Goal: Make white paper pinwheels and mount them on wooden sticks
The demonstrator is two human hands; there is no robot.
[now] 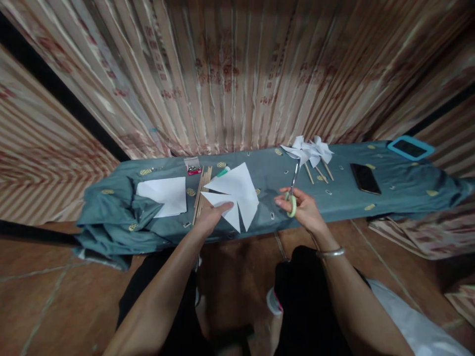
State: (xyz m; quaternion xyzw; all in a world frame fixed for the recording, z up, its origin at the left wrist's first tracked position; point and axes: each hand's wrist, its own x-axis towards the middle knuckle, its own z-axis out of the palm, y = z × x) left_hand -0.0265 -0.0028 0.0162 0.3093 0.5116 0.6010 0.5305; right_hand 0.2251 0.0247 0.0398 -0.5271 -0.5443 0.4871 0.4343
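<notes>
A white paper square [247, 185] with slits cut in from its edges is pinched in my left hand [213, 217], the thumb on top near its middle. My right hand [306, 210] grips a pair of scissors [292, 205] by the pale green handles, apart from the paper. The scissor blades point away from me, toward several finished white paper pinwheels [302, 149] on wooden sticks at the back. Partly beneath the held paper lie several wooden sticks [198, 195] and a white tube with a green part [223, 171].
A stack of white paper [172, 195] lies to the left, a small red-and-white box of pins [193, 166] behind it. On the right are a dark phone [365, 178] and a blue-framed tablet [411, 147]. A green cloth [345, 205] covers the narrow table; a curtain [230, 89] hangs behind.
</notes>
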